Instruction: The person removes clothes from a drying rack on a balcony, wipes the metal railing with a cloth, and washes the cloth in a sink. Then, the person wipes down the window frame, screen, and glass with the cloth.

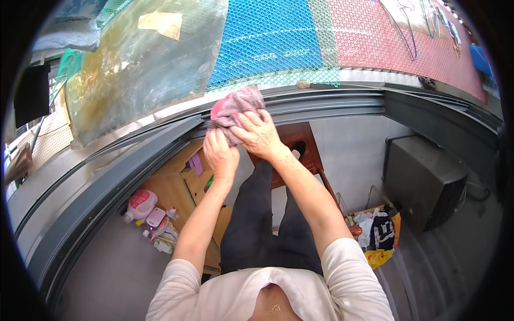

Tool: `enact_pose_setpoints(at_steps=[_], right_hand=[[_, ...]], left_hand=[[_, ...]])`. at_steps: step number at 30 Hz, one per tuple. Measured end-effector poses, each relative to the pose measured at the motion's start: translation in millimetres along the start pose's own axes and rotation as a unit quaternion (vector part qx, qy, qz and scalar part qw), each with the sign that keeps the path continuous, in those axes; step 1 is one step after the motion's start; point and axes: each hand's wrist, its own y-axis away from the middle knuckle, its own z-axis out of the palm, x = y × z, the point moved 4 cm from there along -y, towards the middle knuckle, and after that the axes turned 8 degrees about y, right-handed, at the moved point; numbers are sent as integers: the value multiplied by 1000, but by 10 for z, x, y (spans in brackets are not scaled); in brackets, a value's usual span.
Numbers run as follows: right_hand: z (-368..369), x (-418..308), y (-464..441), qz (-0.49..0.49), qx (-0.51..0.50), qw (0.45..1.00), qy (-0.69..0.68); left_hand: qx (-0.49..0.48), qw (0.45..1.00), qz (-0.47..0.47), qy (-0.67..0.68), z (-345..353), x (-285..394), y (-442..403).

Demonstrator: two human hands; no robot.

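Observation:
A crumpled pink and mauve cloth lies bunched against the corner of the dark grey window frame. My left hand grips its lower left edge, with the fingers curled into the fabric. Just to the right, my right hand presses on the cloth with bent fingers and holds it. Both arms stretch forward, and the hands are close together. Part of the frame's corner is hidden behind the cloth and hands.
Beyond the frame are blue mesh, pink mesh and a stained sheet. A wooden cabinet and a pink bottle are below left. At right are a dark boxy appliance and a container of clothes.

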Motion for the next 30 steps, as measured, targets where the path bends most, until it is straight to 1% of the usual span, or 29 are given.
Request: enact_pose_setpoints(at_steps=[1, 2, 4, 5, 6, 7, 9, 10, 12, 14, 15, 17, 18, 19, 21, 22, 25, 26, 28, 30], right_hand=[[-86, 192, 137, 9, 20, 1000, 15], [-252, 394, 247, 21, 0, 999, 37], [-573, 870, 485, 42, -2, 996, 82], [-721, 1111, 617, 68, -23, 992, 100], [-911, 1302, 699, 81, -22, 990, 113], [-1044, 1480, 778, 98, -14, 988, 117], [-1164, 1686, 862, 147, -28, 981, 122], [-1171, 1701, 878, 166, -32, 979, 114], [-1031, 1509, 819, 219, 15, 965, 142], [-852, 1081, 567, 205, 26, 971, 122], [-632, 882, 486, 192, 46, 976, 93], [-278, 400, 237, 197, 22, 980, 12], [-142, 177, 118, 190, 50, 980, 1], [-72, -4, 23, 189, 62, 980, -10], [38, -127, -62, 189, 72, 979, -37], [33, -121, -40, 192, 73, 977, -51], [-18, 130, 153, 101, 116, 987, -53], [-182, 305, 214, 108, 101, 988, -48], [-481, 722, 479, 136, 134, 982, -4], [-785, 1155, 725, 164, 145, 974, 55]], left_hand=[[-3, 1000, 19, 14, 63, 209, -56], [-7, 999, 38, 29, 165, 463, -103], [-28, 993, 79, 79, 411, 988, -151], [-30, 987, 111, 109, 499, 1262, -195], [-31, 979, 144, 143, 593, 1513, -233], [-41, 975, 156, 156, 729, 1720, -260], [-54, 967, 177, 173, 879, 1963, -336], [-54, 966, 179, 178, 868, 1952, -343], [-59, 964, 184, 184, 732, 1724, -392], [-37, 978, 153, 136, 577, 1305, -316], [-3, 982, 141, 124, 508, 994, -252], [-6, 994, 102, 45, 229, 442, -148], [-4, 995, 96, 20, 131, 182, -102], [-7, 997, 78, 8, 39, 7, -78], [-8, 996, 87, -2, -26, -169, -60], [-19, 996, 92, -4, -38, -127, -74], [-56, 994, 96, -24, 46, 148, -121], [-63, 989, 133, -4, 92, 360, -164], [-76, 971, 220, 47, 289, 848, -269], [-104, 946, 290, 104, 580, 1335, -390]])
